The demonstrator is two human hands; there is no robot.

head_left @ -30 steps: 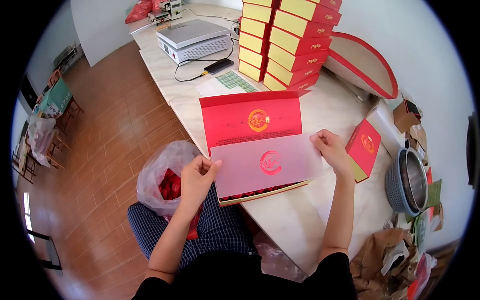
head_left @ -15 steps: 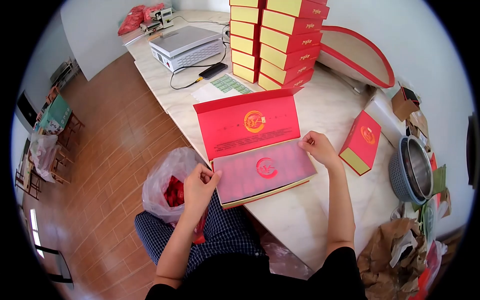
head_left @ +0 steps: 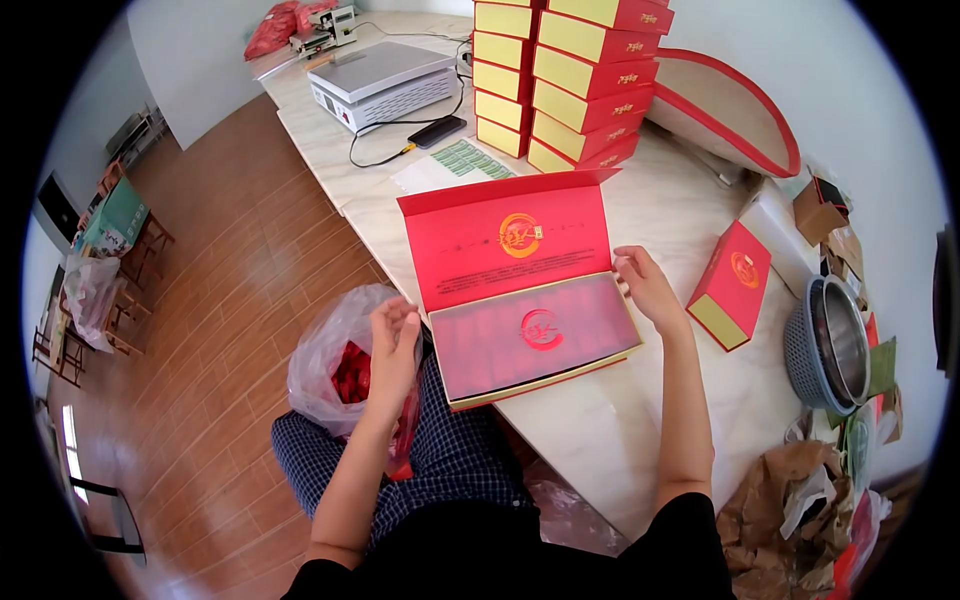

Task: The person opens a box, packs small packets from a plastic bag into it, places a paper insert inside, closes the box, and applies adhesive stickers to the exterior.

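A red gift box stands with its lid raised at the table edge. A translucent sheet with a red round logo lies inside it, and reddish contents show faintly through. My left hand is just off the box's left side, fingers loosely bent and apart, nothing seen in them. At the upper right corner, my right hand has its fingers apart beside the box and lid; whether they touch is unclear. A plastic bag of red packets rests by my lap, under the left hand.
Stacked red and yellow boxes rise at the back. A closed red box lies to the right, near a basket and metal bowl. Behind are a phone, a printed sheet and a flat-topped machine. Brown paper lies lower right.
Both hands have come off the translucent sheet, moving slightly outward and up from its sides, with their fingers loosening. The sheet now lies within the box's rim. The view has shifted slightly.
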